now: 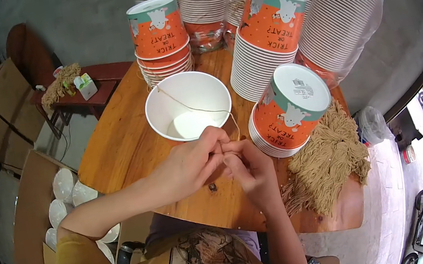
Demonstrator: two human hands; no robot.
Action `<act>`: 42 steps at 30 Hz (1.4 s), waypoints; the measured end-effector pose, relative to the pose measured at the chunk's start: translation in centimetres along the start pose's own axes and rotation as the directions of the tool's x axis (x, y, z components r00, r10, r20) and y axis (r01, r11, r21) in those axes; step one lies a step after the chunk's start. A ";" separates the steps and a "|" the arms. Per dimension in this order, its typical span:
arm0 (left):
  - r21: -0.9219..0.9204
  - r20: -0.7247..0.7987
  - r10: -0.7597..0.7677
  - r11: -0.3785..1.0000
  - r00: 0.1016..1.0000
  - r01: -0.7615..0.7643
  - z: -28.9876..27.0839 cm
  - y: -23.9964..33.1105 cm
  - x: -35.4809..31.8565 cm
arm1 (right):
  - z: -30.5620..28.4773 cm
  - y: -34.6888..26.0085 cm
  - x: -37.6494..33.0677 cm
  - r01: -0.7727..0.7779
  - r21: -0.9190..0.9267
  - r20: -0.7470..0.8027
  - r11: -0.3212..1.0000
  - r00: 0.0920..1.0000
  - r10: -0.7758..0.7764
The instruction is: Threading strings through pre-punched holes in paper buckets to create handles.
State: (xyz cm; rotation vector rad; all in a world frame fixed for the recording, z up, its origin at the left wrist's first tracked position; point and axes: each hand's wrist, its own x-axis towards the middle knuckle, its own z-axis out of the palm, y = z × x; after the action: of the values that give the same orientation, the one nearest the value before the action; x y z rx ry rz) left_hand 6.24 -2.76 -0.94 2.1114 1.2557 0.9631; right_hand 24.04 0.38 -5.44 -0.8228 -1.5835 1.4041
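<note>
Directly before me on the wooden table stands an open paper bucket [163,119], white inside. A thin tan string [190,107] crosses its mouth from the far left rim to the right rim, then drops toward my fingers. My left hand [202,159] and my right hand [252,170] meet at the bucket's near side, fingertips pinched together on the string's end. The exact grip at the fingertips is partly hidden. Beside my right hand is a short stack of upturned orange-and-green buckets [280,120]. Next to that lies a loose bundle of tan strings [329,159].
More bucket stacks stand behind: one at left [159,34], a taller one at right [267,31], and bagged stacks [335,14] at the back. An open carton [29,220] with several white buckets sits on the floor at left. A red bench [97,91] stands beyond.
</note>
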 end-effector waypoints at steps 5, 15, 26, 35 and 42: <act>-0.009 -0.074 -0.022 1.000 0.997 0.021 -0.5 -0.7 1.3 | -0.4 1.1 1.1 0.200 -0.178 -0.088 0.964 0.972 -0.218; 0.500 -0.169 0.051 0.865 0.984 0.041 -2.1 -2.8 4.0 | 0.1 3.1 3.3 0.249 -0.404 -0.296 0.880 0.874 -0.384; 0.377 -0.190 0.067 0.926 0.979 0.009 -3.2 -8.9 6.2 | 1.4 2.1 4.5 0.060 -0.626 -0.331 0.777 0.882 -0.335; 0.287 0.135 -0.342 0.912 0.930 0.294 -5.1 -1.8 2.0 | 3.4 2.2 2.0 0.146 -0.308 -0.356 0.940 0.898 -0.257; 0.268 0.152 -0.341 0.918 0.928 0.293 -4.7 -1.8 1.0 | 4.5 3.1 1.9 0.199 -0.316 -0.410 0.928 0.853 -0.323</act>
State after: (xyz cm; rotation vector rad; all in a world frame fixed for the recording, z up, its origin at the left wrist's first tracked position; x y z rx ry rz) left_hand 1.95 -0.75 1.09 2.0269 1.6146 0.4678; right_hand 18.95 0.61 -8.28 -0.9655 -1.4547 0.7390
